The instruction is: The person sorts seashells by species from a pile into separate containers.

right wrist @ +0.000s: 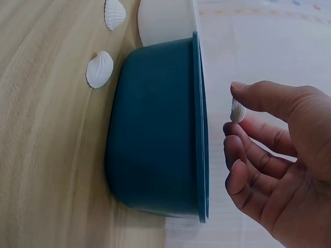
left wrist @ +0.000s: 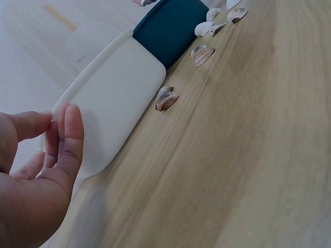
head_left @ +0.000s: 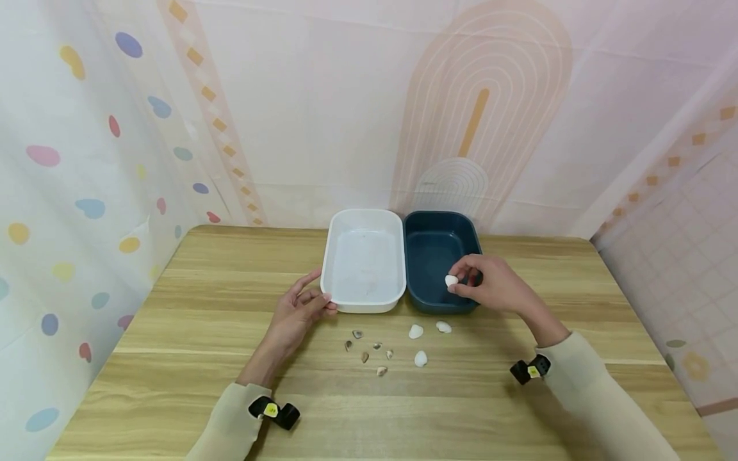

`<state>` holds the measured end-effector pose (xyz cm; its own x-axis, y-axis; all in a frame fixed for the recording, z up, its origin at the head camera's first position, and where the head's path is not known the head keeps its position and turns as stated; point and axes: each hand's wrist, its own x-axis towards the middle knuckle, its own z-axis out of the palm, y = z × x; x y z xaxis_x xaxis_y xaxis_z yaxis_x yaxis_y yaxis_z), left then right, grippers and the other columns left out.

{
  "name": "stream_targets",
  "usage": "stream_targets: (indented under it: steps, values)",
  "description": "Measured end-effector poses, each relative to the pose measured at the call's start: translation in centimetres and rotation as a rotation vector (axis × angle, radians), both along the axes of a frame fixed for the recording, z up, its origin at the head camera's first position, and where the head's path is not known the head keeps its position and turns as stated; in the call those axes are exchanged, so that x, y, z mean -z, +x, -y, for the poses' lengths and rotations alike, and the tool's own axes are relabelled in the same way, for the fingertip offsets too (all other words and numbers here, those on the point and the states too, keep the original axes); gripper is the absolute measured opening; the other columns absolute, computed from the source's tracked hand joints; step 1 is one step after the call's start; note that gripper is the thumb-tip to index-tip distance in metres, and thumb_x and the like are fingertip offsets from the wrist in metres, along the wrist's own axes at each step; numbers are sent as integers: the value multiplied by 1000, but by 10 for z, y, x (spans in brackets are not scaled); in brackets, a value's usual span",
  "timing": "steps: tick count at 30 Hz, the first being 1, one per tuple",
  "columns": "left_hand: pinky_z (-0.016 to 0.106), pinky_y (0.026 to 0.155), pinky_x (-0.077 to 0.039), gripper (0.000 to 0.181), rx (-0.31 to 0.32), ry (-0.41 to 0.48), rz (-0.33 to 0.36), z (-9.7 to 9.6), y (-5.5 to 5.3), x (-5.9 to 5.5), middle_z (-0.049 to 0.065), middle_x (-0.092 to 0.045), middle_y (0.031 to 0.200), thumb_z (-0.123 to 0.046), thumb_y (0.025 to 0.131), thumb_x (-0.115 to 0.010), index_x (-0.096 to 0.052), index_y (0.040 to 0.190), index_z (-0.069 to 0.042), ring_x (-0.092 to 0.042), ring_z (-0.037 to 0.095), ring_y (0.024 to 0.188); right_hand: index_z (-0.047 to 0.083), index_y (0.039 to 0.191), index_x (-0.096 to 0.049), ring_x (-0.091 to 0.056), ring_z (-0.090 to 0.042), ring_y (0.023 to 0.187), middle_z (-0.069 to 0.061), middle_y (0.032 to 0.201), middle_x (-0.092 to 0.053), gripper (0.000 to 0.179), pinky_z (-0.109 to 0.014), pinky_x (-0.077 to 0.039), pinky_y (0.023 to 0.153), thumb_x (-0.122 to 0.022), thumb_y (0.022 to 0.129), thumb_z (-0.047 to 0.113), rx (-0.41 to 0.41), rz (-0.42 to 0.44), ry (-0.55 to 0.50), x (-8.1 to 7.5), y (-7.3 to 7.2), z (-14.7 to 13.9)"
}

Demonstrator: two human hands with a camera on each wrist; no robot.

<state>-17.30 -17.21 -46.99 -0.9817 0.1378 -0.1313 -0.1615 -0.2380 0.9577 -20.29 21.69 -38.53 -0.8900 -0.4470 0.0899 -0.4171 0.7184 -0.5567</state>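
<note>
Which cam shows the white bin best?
Head: it shows the white bin's whole rim and its inside, only the left hand overlapping one near corner. Left wrist shows its outer side, partly behind that hand; right wrist, just a part beyond the dark blue bin, cut by the top edge.

sleeves (head_left: 594, 390): plain pale beige | wrist cameras (head_left: 286, 417): black, blocky | stickers (head_left: 271, 410): yellow, one per camera
</note>
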Motion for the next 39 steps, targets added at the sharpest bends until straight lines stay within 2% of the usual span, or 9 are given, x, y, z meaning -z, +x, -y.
stream_targets:
  steps: [7, 20, 29, 34, 39]
  values:
    - [26, 86, -66, 67, 2, 4, -5, 0, 0, 0, 5, -68, 99, 2, 100, -62, -34, 159, -12, -72, 12, 85, 10, 104, -73, -58, -11, 78, -1, 92, -70, 19, -23, -52, 65, -80, 90, 21, -31, -11, 50, 0, -5, 0]
    - [26, 85, -66, 66, -5, 7, -3, 0, -1, 2, -1, -67, 93, 2, 100, -62, -34, 159, -12, -72, 11, 83, 10, 106, -72, -60, -12, 80, 0, 93, -69, 21, -25, -55, 70, -79, 91, 23, -42, 44, 93, 0, -17, 0]
    - [25, 85, -66, 66, -7, 11, -2, 0, -2, 3, -1, -67, 92, 2, 100, -62, -35, 159, -12, -73, 11, 83, 9, 107, -72, -61, -11, 80, -2, 94, -70, 21, -27, -57, 73, -78, 92, 22, -55, 41, 108, 8, -28, 2]
    - [25, 85, -66, 66, -8, 12, 5, 0, -2, 3, -2, -67, 92, 2, 100, -61, -35, 159, -13, -72, 11, 83, 4, 117, -70, -66, -19, 90, -12, 106, -73, 32, -38, -62, 81, -77, 93, 25, -41, 57, 94, 8, -30, 2]
    - [25, 85, -66, 66, -7, 14, 14, -1, -1, 3, -1, -67, 92, 2, 100, -61, -35, 159, -13, -72, 11, 83, 3, 127, -66, -68, -30, 105, -18, 124, -69, 43, -48, -63, 88, -77, 93, 27, -39, 48, 69, 7, -25, 0]
